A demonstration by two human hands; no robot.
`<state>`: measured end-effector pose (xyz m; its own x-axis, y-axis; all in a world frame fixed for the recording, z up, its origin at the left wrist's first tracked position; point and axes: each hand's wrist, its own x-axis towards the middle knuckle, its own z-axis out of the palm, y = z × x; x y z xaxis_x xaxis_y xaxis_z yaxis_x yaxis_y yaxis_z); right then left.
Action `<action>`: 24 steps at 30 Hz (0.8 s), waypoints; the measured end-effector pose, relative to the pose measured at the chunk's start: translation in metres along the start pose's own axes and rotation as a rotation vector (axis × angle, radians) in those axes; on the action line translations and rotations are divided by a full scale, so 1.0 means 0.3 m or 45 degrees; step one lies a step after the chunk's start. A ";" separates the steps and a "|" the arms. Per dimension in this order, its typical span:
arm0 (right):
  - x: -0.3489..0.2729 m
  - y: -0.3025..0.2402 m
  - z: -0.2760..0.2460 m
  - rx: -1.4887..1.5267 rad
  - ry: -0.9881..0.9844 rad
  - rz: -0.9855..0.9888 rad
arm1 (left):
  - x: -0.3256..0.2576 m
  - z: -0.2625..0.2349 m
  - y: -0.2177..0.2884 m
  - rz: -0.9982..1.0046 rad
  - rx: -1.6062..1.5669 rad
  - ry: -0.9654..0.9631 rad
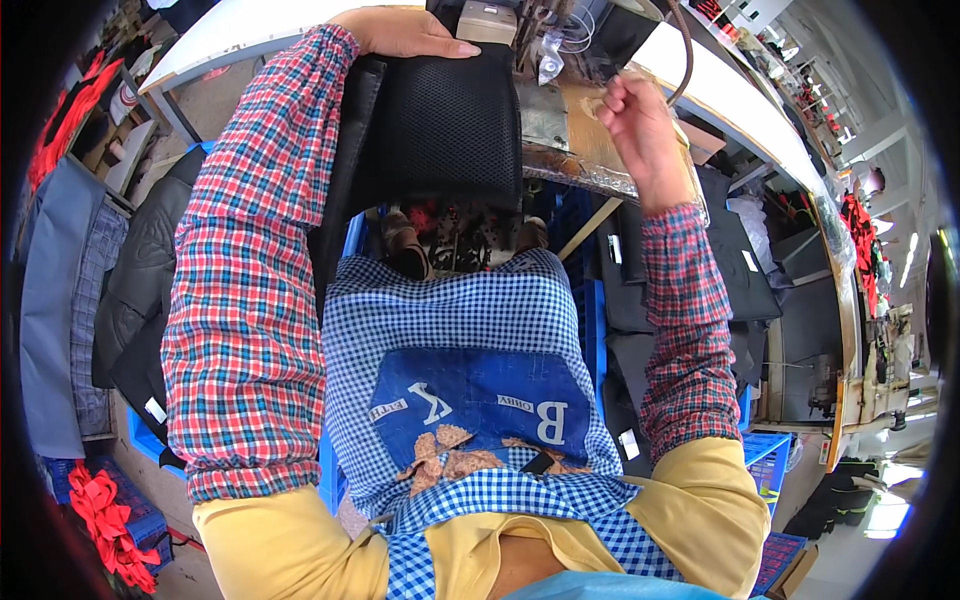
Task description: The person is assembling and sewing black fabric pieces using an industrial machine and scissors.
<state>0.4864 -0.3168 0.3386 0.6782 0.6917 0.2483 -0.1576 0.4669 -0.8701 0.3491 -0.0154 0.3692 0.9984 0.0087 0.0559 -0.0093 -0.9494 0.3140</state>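
Black mesh, padded by the look of it, makes up the panel point(445, 125) hanging over the front edge of the table point(592, 125), just left of its metal plate point(543, 118). A smooth black strip point(357, 140) runs down the panel's left side; from where I stand I can't tell whether it's stitched on or only lying against it. The piece has taken its shape, so I'd judge the work partway along, with any seam still open hidden from me. The left hand point(400, 33) lies over the panel's top edge, thumb stretched along it; its other fingers don't show well enough to say whether that grip pinches or merely steadies. The right hand point(637, 118) is raised over the table's right front corner, fingers curled and bunched; I can't tell if that grip has anything thin in it.

Widest room for moving is above the metal plate, between the panel's right side and the right hand. Beyond, a beige box point(487, 22) and machine parts crowd the far side, and a brown cord point(688, 52) loops down beside the right hand. Below the front edge, the checked apron point(450, 300) covers the lap; more black pieces point(735, 260) lie lower right, finished or waiting, I can't say.
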 end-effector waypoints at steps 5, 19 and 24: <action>-0.176 -0.088 -0.096 -0.187 -0.005 0.061 | 0.024 0.020 0.037 0.077 -0.106 -0.104; -0.518 -0.079 -0.002 -1.260 -0.423 0.222 | -0.128 0.008 0.246 0.088 -0.095 -0.192; -0.660 0.048 0.259 -0.129 -0.301 0.447 | -0.214 0.055 0.498 0.260 -0.121 -0.453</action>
<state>0.2939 -0.4041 0.3099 0.4110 0.9116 0.0100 -0.2700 0.1322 -0.9537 0.2844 -0.1631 0.3968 0.9325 -0.3012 -0.1994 -0.1974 -0.8872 0.4171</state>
